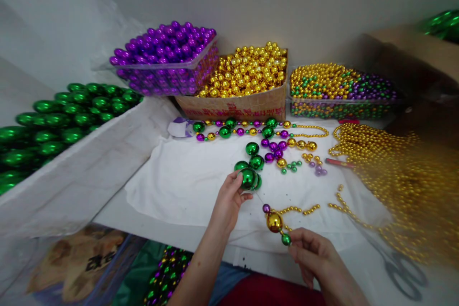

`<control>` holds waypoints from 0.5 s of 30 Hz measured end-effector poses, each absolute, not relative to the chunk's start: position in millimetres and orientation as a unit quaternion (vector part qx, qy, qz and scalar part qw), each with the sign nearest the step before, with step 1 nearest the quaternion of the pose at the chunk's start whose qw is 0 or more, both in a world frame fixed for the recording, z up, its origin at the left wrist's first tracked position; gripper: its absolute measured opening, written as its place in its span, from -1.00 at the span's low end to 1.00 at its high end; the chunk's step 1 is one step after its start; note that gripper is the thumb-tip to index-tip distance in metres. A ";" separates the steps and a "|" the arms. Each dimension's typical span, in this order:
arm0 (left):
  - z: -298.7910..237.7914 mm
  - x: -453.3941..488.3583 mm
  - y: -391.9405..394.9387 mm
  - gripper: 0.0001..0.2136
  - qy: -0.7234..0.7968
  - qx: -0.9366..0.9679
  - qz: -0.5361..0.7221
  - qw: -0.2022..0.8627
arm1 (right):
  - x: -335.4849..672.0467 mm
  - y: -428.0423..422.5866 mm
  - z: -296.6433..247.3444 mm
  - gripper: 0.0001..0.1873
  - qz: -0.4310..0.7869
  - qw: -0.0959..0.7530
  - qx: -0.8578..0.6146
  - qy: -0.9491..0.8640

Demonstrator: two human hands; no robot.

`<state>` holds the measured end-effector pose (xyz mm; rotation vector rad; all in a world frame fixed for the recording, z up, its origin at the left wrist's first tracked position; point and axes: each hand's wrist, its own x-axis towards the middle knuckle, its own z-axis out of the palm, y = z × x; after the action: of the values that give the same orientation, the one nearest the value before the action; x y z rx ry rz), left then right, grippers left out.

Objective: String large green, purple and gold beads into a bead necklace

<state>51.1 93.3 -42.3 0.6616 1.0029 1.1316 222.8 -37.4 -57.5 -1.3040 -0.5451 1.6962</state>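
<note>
Hands [312, 254] apart, left [229, 197] farther forward

The green balls [248, 180] look glossy and smooth, the white cloth [172, 191] matt.

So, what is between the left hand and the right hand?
The head view shows a purple bead, a larger gold bead and, at the right hand, a small green bead.

Free path over cloth [175, 186] left of green beads [256, 162]; box [233, 106] blocks far side.
</note>
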 end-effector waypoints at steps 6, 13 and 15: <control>-47.0 58.4 85.5 -0.63 0.457 0.287 0.488 0.686 | 221.0 -35.0 -61.8 -0.60 0.681 0.451 -0.531 -0.228; -48.4 61.6 80.2 -0.57 0.443 0.282 0.485 0.700 | 220.3 -35.0 -77.7 -0.56 0.672 0.461 -0.524 -0.246; -47.4 60.1 80.4 -0.55 0.439 0.283 0.485 0.701 | 221.0 -35.7 -81.9 -0.55 0.672 0.460 -0.525 -0.246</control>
<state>60.1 80.4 -47.4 0.6291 0.9778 1.0799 221.0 -35.7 -81.9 -1.2912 -0.6065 1.6550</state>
